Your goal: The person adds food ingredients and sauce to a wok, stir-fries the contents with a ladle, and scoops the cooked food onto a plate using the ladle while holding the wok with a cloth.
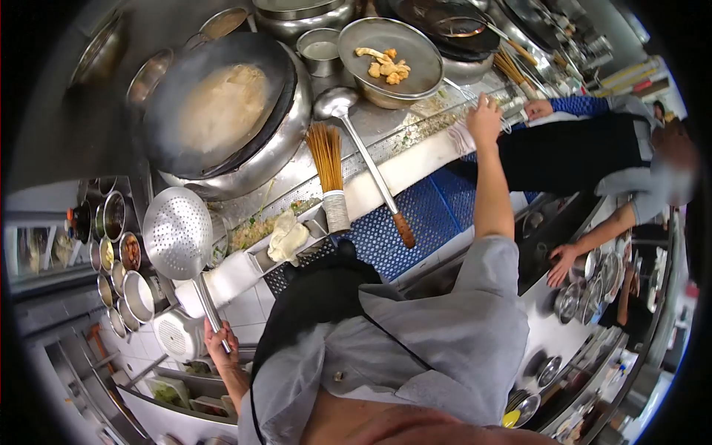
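The left forearm is angling forward beside the body, and the left hand [221,341] is gripping the metal handle of a perforated skimmer [178,233], fingers closed around it. The skimmer's bowl is overlapping the worktop's [374,122] front edge toward its left end, just before a steaming wok [165,126]. The right arm is stretching forward, elbow almost straight; the right hand's [484,119] fingers are curling around the wire handle of a strainer [419,48], which is carrying fried pieces [389,69] behind that edge.
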Available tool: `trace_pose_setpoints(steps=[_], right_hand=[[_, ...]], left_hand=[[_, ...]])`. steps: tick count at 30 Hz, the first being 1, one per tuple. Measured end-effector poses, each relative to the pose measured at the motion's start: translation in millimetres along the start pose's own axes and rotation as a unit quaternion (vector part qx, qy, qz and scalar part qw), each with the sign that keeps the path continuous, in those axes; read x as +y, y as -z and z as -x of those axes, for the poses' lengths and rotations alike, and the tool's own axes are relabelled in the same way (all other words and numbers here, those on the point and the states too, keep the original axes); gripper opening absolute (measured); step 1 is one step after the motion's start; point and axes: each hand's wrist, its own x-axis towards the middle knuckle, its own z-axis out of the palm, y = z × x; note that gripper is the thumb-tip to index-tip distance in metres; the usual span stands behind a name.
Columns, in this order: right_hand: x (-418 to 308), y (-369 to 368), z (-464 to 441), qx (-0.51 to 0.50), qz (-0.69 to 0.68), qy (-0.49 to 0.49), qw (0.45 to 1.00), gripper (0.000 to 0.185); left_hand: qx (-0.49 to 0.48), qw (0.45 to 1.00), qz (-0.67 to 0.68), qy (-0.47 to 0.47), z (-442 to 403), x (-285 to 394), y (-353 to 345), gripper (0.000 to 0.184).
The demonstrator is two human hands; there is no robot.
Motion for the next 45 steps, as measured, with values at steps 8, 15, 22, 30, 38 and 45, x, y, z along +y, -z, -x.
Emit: trace_pose_setpoints(steps=[8, 15, 22, 30, 38, 45], right_hand=[[16.2, -5.9, -46.6, -0.297, 0.14, 0.063, 0.942, 0.048], [-12.3, 58.1, 18.6, -0.447, -0.276, -0.012, 0.851, 0.036], [-128.0, 110.8, 126.7, -0.375, -0.81, -0.269, 0.362, 0.042], [-216.4, 173.1, 97.0, -0.407, -0.756, -0.195, 0.475, 0.043], [-307.1, 175.7, 78.4, -0.456, -0.664, -0.074, 0.589, 0.042], [-341.2, 169.3, 71.2, -0.437, -0.561, 0.031, 0.702, 0.044]], left_hand=[[0.01, 1.0, -0.005, 0.029, -8.0, -22.6, 17.5, 0.067], [0.03, 0.98, -0.182, 0.078, -8.8, 6.6, 17.1, 0.068], [0.091, 0.821, -0.562, -0.047, -39.9, 27.0, 59.3, 0.062], [-0.114, 0.91, -0.383, -0.109, -28.6, 66.7, -48.4, 0.04], [-0.209, 0.907, -0.337, 0.141, -44.1, -48.7, -32.6, 0.036], [0.068, 0.916, -0.376, 0.126, -50.2, -182.9, 110.5, 0.023]])
